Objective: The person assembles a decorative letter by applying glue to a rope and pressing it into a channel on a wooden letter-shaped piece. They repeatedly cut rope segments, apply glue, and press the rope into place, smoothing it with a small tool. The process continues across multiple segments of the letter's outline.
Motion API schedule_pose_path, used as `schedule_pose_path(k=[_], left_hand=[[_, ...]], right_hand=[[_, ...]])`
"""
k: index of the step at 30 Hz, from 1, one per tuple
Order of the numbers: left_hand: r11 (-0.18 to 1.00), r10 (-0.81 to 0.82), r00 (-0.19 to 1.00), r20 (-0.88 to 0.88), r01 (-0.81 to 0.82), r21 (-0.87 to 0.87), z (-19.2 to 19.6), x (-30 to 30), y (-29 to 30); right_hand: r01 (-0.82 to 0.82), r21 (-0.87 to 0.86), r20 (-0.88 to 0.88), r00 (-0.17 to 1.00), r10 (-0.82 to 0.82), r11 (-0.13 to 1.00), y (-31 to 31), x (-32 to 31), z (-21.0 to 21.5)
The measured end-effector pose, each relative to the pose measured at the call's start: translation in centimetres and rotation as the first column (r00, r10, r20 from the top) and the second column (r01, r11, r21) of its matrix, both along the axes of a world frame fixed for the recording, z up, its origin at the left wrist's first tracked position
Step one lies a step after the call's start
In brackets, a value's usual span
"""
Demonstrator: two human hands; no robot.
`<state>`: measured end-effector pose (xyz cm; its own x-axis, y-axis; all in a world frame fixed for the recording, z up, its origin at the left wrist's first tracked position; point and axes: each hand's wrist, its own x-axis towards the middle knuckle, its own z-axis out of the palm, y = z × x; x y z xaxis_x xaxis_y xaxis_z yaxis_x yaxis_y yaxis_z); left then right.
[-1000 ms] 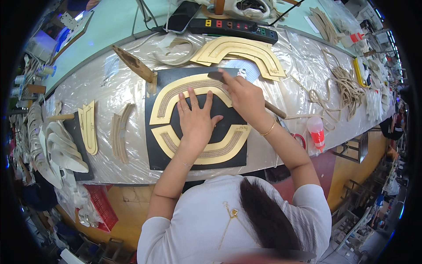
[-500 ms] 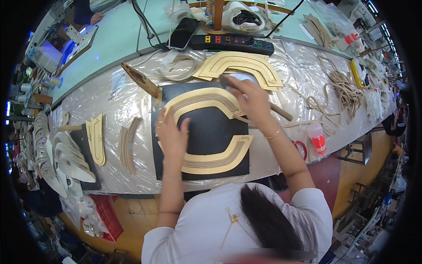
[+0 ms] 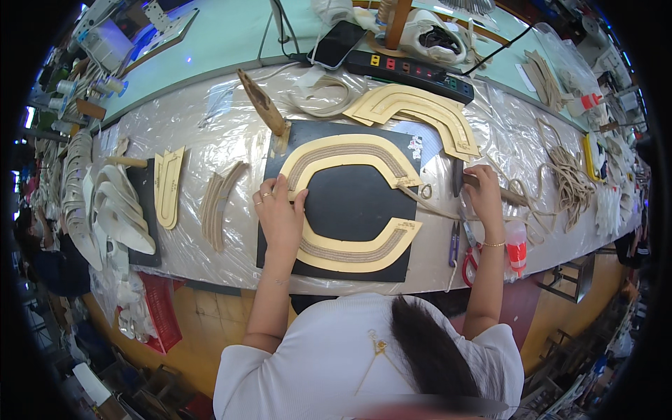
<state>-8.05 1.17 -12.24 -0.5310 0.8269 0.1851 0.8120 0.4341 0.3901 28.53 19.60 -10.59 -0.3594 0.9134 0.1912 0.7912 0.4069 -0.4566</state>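
Observation:
My left hand (image 3: pixel 280 210) rests on the left part of a yellow C-shaped template (image 3: pixel 329 260), its fingertips on the surface and thumb apart. Beige cord rows fill the template's curved channel, and a loose cord tail (image 3: pixel 427 206) leaves its right upper end. Beneath lies a black board (image 3: pixel 350 203). To the right, my right hand (image 3: pixel 484 199) is closed over the wooden handle of a hammer (image 3: pixel 458 178), whose dark head lies on the plastic-covered table. Beside that hand are purple-handled snips (image 3: pixel 454 245) and red-handled scissors (image 3: pixel 470 266).
A wooden peg (image 3: pixel 264 103) rises behind the board. More yellow templates (image 3: pixel 413 112) lie beyond it, near a power strip (image 3: pixel 409 73) and phone (image 3: pixel 337 45). At right are a tangled cord bundle (image 3: pixel 567 178) and a red-and-clear bottle (image 3: pixel 516 248); cord strips (image 3: pixel 220 206) lie left.
My right hand has brought the hammer from above the template down to the table at the right. My left hand stays on the template. The whole view has shifted slightly.

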Motion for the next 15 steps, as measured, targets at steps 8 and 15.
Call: schedule_pose_path(k=[8,15], left_hand=[[0.993,-0.015,1.0,0.007,0.014,0.117,-1.4,0.1,0.7],[0.992,-0.026,0.999,0.033,0.022,0.128,-1.7,-0.7,2.1]], right_hand=[[-0.424,0.082,-0.202,0.879,0.431,0.902,-1.8,-15.6,0.7],[-0.592,0.255,0.054,0.798,0.6,0.764,-2.3,-26.0,-1.8]])
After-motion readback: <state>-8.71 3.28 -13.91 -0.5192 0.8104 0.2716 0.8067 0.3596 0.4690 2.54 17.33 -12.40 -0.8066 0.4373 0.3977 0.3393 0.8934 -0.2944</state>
